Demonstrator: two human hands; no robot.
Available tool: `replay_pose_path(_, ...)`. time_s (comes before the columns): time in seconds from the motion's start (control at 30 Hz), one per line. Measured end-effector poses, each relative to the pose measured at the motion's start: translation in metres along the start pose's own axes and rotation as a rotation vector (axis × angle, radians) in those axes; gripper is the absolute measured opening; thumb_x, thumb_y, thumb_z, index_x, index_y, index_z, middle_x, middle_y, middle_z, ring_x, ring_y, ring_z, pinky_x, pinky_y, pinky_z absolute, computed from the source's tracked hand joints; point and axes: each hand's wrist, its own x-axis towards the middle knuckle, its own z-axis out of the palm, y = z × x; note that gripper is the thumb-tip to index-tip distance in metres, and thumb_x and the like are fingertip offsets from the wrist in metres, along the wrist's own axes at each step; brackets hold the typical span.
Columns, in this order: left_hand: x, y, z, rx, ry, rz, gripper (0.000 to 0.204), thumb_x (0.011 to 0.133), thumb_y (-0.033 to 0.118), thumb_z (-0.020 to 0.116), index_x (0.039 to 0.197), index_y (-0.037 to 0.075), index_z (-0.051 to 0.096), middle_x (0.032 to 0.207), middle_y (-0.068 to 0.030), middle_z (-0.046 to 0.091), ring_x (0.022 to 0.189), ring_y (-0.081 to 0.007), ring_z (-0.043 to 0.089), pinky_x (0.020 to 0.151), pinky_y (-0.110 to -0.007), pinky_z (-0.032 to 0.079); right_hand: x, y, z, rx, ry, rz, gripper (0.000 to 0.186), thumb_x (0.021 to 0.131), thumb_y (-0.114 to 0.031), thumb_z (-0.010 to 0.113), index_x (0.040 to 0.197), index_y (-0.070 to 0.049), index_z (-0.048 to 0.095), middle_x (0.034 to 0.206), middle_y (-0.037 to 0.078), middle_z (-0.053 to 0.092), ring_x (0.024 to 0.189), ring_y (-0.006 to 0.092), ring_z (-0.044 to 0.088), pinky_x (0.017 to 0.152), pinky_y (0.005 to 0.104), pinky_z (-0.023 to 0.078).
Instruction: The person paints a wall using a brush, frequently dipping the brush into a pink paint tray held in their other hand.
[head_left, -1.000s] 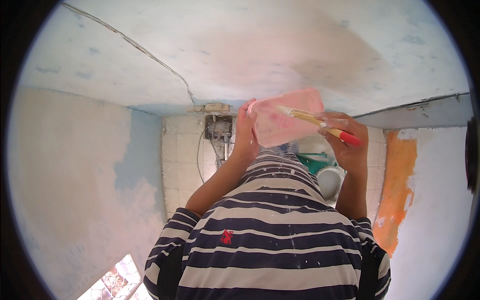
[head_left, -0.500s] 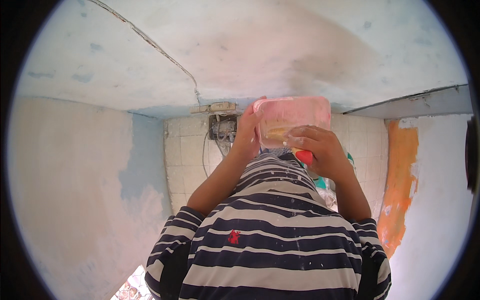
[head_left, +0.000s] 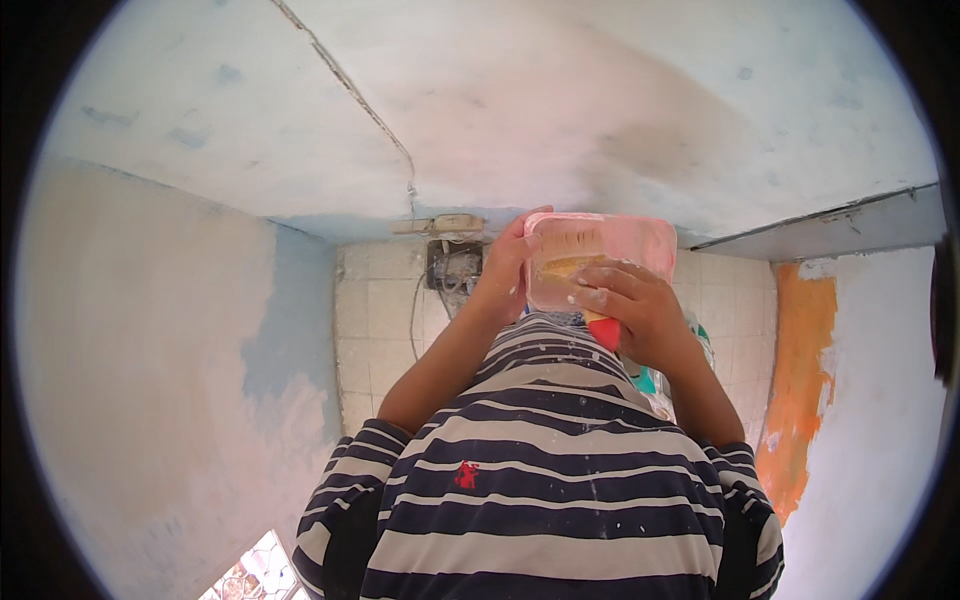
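Note:
A pink plastic tray [head_left: 652,245] is held up in front of my chest, its inside smeared with whitish pink. My left hand [head_left: 506,268] grips its left edge, the thumb over the rim and the other fingers mostly hidden behind. My right hand [head_left: 638,308] is closed round a flat paintbrush [head_left: 566,265] with a red-ended handle. Its bristles lie over the inside of the tray, pointing away from me; whether they press on it is hard to tell. White specks dot the fingers of my right hand.
A wall [head_left: 480,120] with patchy white and pinkish paint rises ahead, a cable running down it to a socket box [head_left: 455,226]. A dark device [head_left: 455,268] with wires sits below. Side walls stand close, the right one with an orange strip [head_left: 800,380]. Pale tiles [head_left: 365,300] show below.
The tray and both hands sit slightly lower and to the right in the view, which has itself shifted. The paintbrush is more upright, and its bristles now show spread across the tray.

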Motion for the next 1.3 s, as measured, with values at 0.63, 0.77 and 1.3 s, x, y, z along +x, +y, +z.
replay_pose_path(0.63,-0.003,0.008,-0.018,0.019,-0.041,-0.002,0.055,0.097,0.042,0.054,0.136,0.004,0.051,0.129,-0.0105,0.059,0.120,-0.0215,0.058,0.103,-0.038,0.047,0.001,0.005,0.005,0.213,-0.035,-0.038,0.025,0.080,-0.010,0.073,0.105,-0.008,0.066,0.108,0.013,0.070,0.099,0.0347,0.068,0.087,0.0424,0.054)
replay_pose_path(0.77,-0.003,0.006,-0.019,-0.039,-0.035,0.011,0.056,0.099,0.042,0.053,0.140,0.004,0.046,0.135,-0.0123,0.055,0.127,-0.0235,0.054,0.107,-0.041,0.044,0.001,0.002,0.002,0.255,0.211,0.174,0.025,0.085,0.003,0.069,0.108,-0.004,0.060,0.108,0.015,0.069,0.100,0.0268,0.069,0.085,0.0377,0.056)
replay_pose_path(1.3,-0.012,-0.003,-0.021,0.117,0.078,0.599,0.067,0.098,0.032,0.053,0.151,0.000,0.026,0.152,-0.0193,0.040,0.142,-0.0283,0.039,0.118,-0.042,0.031,0.039,0.001,0.045,1.120,0.582,0.473,0.042,0.086,0.013,0.066,0.113,-0.005,0.040,0.110,0.012,0.059,0.103,0.0204,0.066,0.085,0.0332,0.059)
